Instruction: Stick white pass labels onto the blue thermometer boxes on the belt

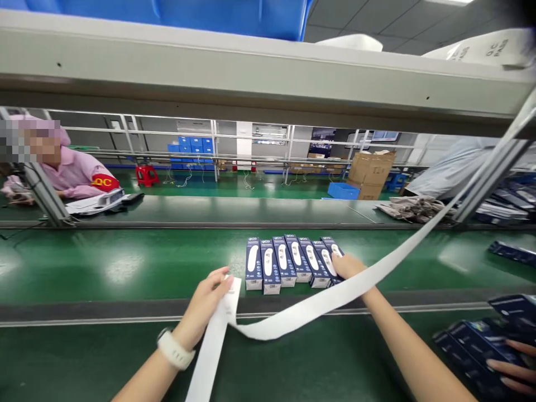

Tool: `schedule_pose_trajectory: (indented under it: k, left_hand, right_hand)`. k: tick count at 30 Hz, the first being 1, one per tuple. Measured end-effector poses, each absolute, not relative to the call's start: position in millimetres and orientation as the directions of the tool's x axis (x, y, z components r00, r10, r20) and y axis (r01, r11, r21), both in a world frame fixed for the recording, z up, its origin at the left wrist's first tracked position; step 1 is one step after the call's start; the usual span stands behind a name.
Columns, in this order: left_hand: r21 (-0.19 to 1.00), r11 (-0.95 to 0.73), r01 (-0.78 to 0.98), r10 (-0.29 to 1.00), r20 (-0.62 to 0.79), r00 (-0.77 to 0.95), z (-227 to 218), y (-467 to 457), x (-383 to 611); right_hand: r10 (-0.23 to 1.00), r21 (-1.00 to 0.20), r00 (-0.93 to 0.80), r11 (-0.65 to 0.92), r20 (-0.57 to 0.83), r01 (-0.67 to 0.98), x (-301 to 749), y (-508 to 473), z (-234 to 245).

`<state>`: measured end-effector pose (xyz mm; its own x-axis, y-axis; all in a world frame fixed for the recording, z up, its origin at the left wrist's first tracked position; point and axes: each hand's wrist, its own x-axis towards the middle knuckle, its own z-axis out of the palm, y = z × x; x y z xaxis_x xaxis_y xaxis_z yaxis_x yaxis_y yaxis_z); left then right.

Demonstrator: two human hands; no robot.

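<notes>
My left hand [205, 307], with a white watch on its wrist, pinches a white paper strip of labels [229, 307] between thumb and fingers. One part of the strip hangs down toward me; the other loops right, passes in front of my right forearm and rises to the shelf's right side. Several blue-and-white boxes [271, 267], each printed with a white device, lie side by side in a slightly uneven row on the green surface. My right hand [348, 266] is closed at the rightmost box [331, 245], partly covering it; some of its fingers are hidden.
A shelf [251, 67] crosses overhead, carrying a blue bin [230, 17]. At lower right, another person's hand [513, 365] touches dark blue boxes [473, 346]. A person in pink [79, 167] sits across at left. Brown bundled material [419, 207] lies at the far right.
</notes>
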<state>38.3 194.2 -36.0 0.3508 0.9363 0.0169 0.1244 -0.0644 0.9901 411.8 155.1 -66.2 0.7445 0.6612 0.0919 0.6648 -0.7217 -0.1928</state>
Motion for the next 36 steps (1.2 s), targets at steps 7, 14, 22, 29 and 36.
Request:
schedule_pose_trajectory:
  k: [7, 14, 22, 29, 36]
  left_hand:
    - [0.998, 0.037, -0.049, 0.946, -0.020, 0.325, -65.1, 239.8, 71.8]
    - [1.000, 0.002, -0.028, 0.943, 0.008, 0.334, -70.8, 238.1, 77.8]
    - [0.996, -0.024, 0.080, 0.952, -0.001, 0.305, -71.2, 235.6, 65.5]
    - [0.983, -0.049, 0.178, 0.970, 0.005, 0.243, -74.5, 230.7, 56.4]
    - [0.974, -0.060, 0.218, 0.975, 0.011, 0.222, -74.1, 231.9, 50.9]
  right_hand:
    - [0.939, -0.212, 0.310, -0.275, 0.151, 0.938, 360.7, 236.0, -42.9]
    - [0.993, -0.271, 0.076, -0.049, 0.091, 0.961, 322.8, 271.2, -56.4]
    - [0.985, -0.328, -0.108, 0.146, 0.131, 0.933, 267.5, 284.7, -54.3]
    - [0.973, -0.361, -0.199, 0.229, 0.120, 0.904, 236.6, 304.0, -48.8]
    - [0.960, -0.268, -0.261, 0.278, 0.101, 0.922, 213.6, 307.8, -45.6]
